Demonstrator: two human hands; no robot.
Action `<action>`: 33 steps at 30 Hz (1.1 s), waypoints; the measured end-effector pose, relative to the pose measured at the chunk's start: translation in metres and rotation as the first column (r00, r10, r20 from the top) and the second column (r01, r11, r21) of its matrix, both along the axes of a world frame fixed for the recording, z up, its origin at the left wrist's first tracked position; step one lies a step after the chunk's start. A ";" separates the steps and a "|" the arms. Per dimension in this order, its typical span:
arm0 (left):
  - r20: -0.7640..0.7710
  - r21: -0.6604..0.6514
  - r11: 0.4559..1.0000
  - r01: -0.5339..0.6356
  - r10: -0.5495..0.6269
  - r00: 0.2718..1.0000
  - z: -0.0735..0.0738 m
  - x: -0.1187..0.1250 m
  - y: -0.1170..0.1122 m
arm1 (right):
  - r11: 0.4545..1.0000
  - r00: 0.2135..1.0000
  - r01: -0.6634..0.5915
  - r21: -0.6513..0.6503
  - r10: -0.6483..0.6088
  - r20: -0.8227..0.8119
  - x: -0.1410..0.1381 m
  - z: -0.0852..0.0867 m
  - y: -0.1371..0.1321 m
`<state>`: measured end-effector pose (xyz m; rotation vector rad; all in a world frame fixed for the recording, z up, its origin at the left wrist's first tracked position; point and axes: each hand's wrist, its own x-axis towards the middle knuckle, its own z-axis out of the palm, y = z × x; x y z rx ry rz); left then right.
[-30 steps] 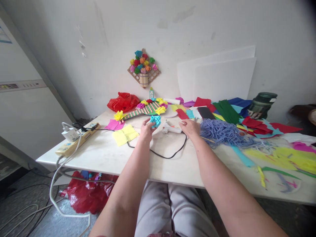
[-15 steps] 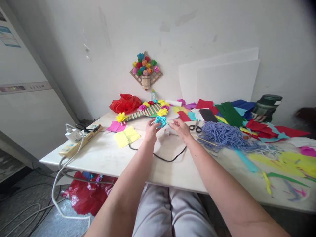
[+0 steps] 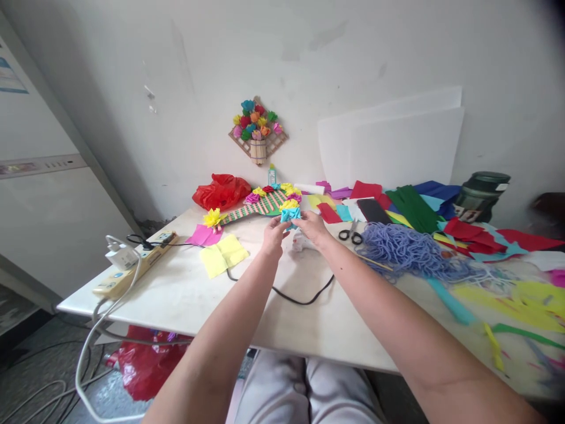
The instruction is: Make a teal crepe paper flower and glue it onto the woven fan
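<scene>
A light-blue crepe-paper flower point(image 3: 290, 215) is held up over the table between my two hands. My left hand point(image 3: 274, 233) pinches its left side. The fingers of my right hand point(image 3: 311, 226) are closed on its right edge. Just beyond the flower lies a guitar-shaped craft piece point(image 3: 253, 207) with green and pink stripes and yellow, pink and red paper flowers along it. Partly hidden under my right hand is a white glue gun point(image 3: 301, 241), with a black cord point(image 3: 304, 302) curving across the table in front of it.
Scissors point(image 3: 350, 234) and a tangle of blue-purple yarn point(image 3: 401, 250) lie right of my hands, with coloured crepe paper point(image 3: 412, 206) behind. At left are yellow paper point(image 3: 224, 255) and a power strip point(image 3: 135, 265). A red plastic bag point(image 3: 223, 191) sits near the wall.
My right hand has come in to the left and now grips the blue flower, where before it was apart from it. The view has shifted slightly.
</scene>
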<state>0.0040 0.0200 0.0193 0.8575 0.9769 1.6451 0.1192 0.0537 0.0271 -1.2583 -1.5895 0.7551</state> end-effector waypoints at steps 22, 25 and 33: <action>0.363 -0.335 0.929 -0.155 0.279 0.889 -0.017 -0.067 0.092 | 0.990 0.971 -0.039 -0.137 0.005 -0.237 0.028 0.010 0.051; 0.396 -0.307 0.946 -0.105 0.227 0.890 -0.017 -0.069 0.106 | 0.984 0.975 -0.075 -0.165 0.037 -0.220 0.026 0.015 0.050; 0.419 -0.340 0.939 -0.052 0.200 0.886 -0.019 -0.074 0.141 | 0.976 0.982 -0.127 -0.178 0.099 -0.161 0.026 0.016 0.058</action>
